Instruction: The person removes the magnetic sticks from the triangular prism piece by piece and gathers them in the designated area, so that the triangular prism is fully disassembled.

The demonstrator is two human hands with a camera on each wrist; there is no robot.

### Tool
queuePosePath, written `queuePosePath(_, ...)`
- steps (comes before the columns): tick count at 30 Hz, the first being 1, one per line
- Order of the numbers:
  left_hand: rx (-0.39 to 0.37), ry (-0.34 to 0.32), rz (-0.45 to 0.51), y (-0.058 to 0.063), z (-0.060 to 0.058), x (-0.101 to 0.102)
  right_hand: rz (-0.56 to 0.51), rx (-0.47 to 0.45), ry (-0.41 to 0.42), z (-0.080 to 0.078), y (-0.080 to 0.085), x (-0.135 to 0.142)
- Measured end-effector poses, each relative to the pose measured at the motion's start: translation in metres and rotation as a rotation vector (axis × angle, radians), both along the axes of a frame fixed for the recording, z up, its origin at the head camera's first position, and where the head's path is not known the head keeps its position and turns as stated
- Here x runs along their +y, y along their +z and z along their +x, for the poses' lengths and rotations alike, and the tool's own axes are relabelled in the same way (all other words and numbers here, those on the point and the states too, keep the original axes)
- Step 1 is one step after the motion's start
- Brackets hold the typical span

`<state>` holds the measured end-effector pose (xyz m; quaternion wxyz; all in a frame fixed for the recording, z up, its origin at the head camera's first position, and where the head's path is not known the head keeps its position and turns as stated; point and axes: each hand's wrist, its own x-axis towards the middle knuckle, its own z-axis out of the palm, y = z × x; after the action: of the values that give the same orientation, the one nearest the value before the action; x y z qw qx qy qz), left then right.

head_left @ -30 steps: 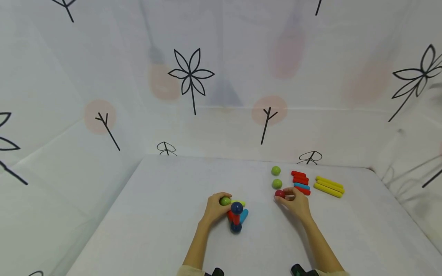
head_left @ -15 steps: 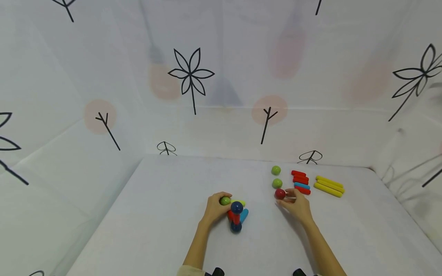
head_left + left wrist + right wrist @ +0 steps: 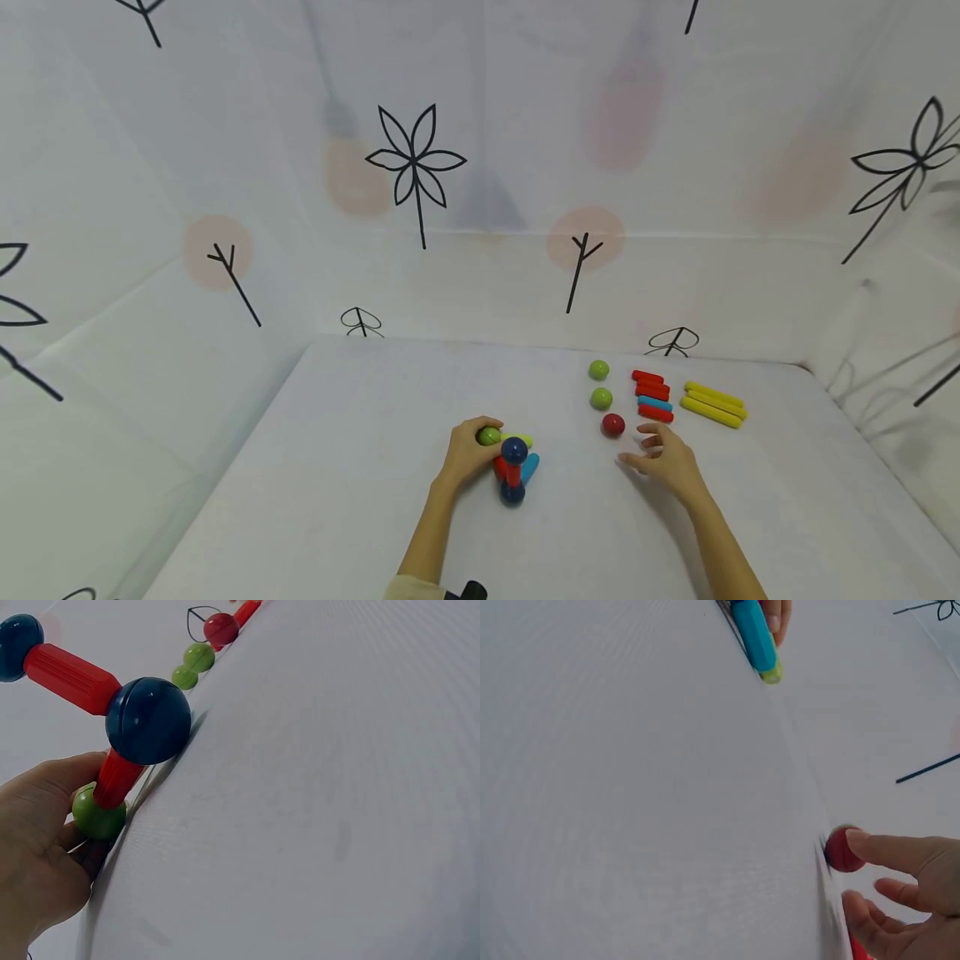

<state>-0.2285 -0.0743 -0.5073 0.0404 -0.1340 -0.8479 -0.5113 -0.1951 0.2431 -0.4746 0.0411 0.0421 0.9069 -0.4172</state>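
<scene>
My left hand [image 3: 467, 454] grips a green ball [image 3: 100, 817] at one end of a ball-and-stick construction on the table. A red stick [image 3: 118, 780] joins that ball to a dark blue ball [image 3: 148, 720]. From there another red stick [image 3: 71, 677] rises to an upper blue ball [image 3: 514, 451]. Low on the construction show a blue stick [image 3: 529, 468] and a yellow-green stick [image 3: 521, 439]. My right hand [image 3: 670, 461] has its fingers spread and holds nothing. Just left of its fingertips, apart from them in the head view, a red ball [image 3: 612, 425] rests on the table.
Two loose green balls, a nearer one [image 3: 602, 398] and a farther one [image 3: 598, 369], lie behind the red ball. To their right are red sticks [image 3: 652, 390], a blue stick [image 3: 656, 403] and yellow sticks [image 3: 712, 406]. A patterned white curtain [image 3: 480, 283] hangs behind the table [image 3: 337, 500].
My right hand has let go of the red ball and drawn back toward the lower right, leaving the ball on the table. The left hand and the construction stay put.
</scene>
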Motion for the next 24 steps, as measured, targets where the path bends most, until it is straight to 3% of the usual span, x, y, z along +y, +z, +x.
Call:
queuePosePath(5,0.012,-0.001,0.003,0.001,0.0,0.001,-0.015,0.061,0.065,0.009,0.015,-0.014)
queuePosePath(8,0.015,0.001,0.003,0.001,0.001,0.001,-0.108,0.145,0.124,0.014,0.023,-0.031)
queuePosePath(11,0.011,-0.001,-0.001,0.001,0.001,0.001,-0.227,0.209,0.226,0.021,0.031,-0.05)
queuePosePath(14,0.013,-0.004,-0.003,0.0,0.001,0.001,-0.285,0.218,0.362,0.028,0.038,-0.068)
queuePosePath(19,0.025,-0.006,-0.002,0.0,0.001,0.001,-0.229,0.215,0.535,0.037,0.044,-0.09)
queuePosePath(24,0.039,-0.002,-0.005,0.0,0.001,0.001,-0.199,0.268,0.602,0.038,0.039,-0.102)
